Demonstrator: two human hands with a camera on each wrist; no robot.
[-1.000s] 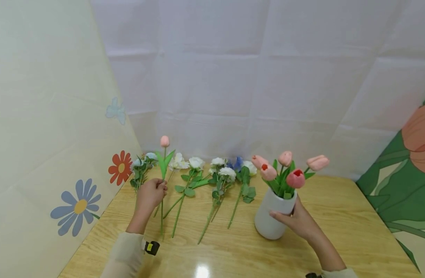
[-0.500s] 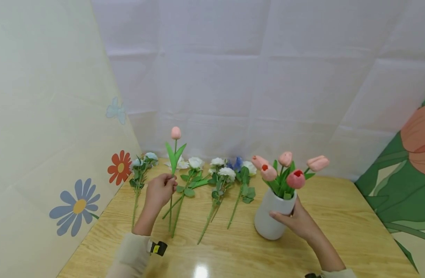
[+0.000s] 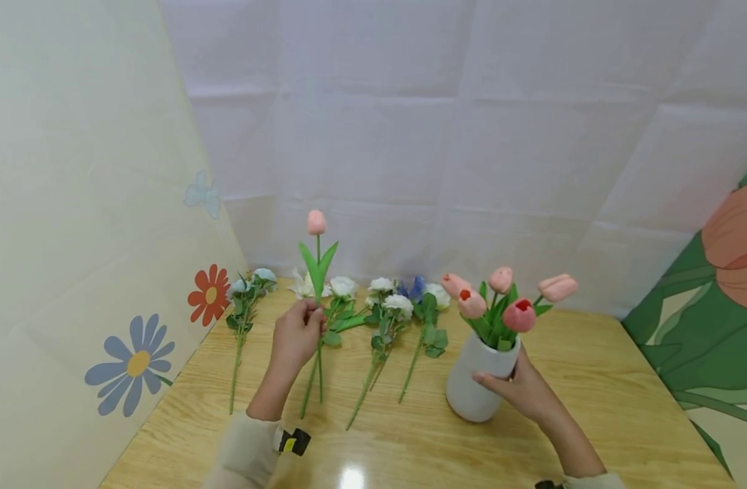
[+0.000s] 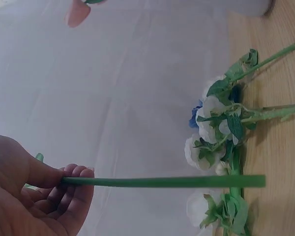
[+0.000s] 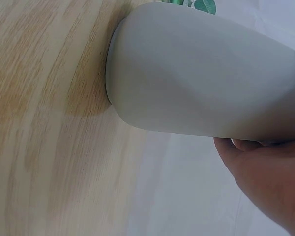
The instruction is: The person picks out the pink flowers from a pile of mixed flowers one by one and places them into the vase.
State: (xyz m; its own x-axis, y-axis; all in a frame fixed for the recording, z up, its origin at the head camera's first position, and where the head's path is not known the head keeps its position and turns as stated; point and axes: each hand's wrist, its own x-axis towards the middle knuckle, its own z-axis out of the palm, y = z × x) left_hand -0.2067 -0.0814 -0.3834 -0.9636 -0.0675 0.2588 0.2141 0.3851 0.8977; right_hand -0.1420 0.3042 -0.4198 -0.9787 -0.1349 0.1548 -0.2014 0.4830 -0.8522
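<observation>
A single pink tulip point(image 3: 316, 223) stands upright in my left hand point(image 3: 297, 334), which pinches its green stem below the two leaves. In the left wrist view, thumb and fingers close on the stem point(image 4: 162, 182), and its lower end hangs free past the hand. My right hand point(image 3: 529, 387) grips the white vase point(image 3: 476, 386) around its upper right side, thumb across the front and the other fingers mostly hidden behind. The vase point(image 5: 201, 73) sits on the table in the right wrist view. Several pink tulips point(image 3: 502, 279) fill it, one a darker pink point(image 3: 520, 314).
Several loose flowers lie along the back of the wooden table point(image 3: 593, 407): a pale blue stem point(image 3: 242, 319) at left, white roses point(image 3: 344, 287) in the middle, a blue flower point(image 3: 418, 288) nearer the vase. A white cloth backdrop point(image 3: 373, 149) rises behind them.
My left hand has carried the tulip rightward and upward, away from the pale blue flower and over the white roses. The right hand and the vase stay in place.
</observation>
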